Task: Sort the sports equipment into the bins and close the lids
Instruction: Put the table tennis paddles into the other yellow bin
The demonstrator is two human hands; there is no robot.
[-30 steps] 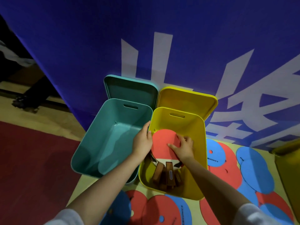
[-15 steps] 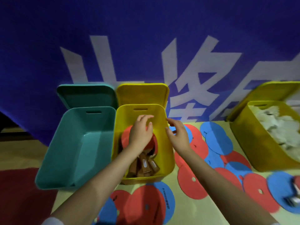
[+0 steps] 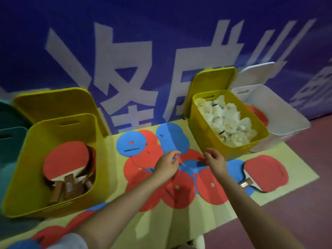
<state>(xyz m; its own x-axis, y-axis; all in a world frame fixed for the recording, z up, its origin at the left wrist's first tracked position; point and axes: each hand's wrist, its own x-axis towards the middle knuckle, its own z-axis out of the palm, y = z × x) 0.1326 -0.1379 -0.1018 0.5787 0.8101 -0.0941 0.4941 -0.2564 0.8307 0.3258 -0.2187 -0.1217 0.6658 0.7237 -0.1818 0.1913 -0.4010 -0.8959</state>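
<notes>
A yellow bin [image 3: 27, 180] at the left holds several red table tennis paddles [image 3: 66, 162] with wooden handles; its lid [image 3: 52, 103] stands open behind it. A second yellow bin [image 3: 203, 133] at the right is full of white shuttlecocks [image 3: 224, 121]. One red paddle [image 3: 265, 172] lies on the mat at the right. Red and blue discs [image 3: 142, 155] are scattered over the mat's middle. My left hand [image 3: 166, 164] and my right hand [image 3: 214, 159] hover over the discs with loosely curled fingers, holding nothing.
A white bin [image 3: 285, 121] with an open lid stands at the far right, something red inside it. A teal bin [image 3: 9, 141] shows at the left edge. A blue banner wall [image 3: 161, 42] runs behind. The yellow-green mat [image 3: 172, 223] lies on a dark red floor.
Both hands left the left yellow bin and moved right, over the discs on the mat. The view swung right, bringing the shuttlecock bin and white bin into sight.
</notes>
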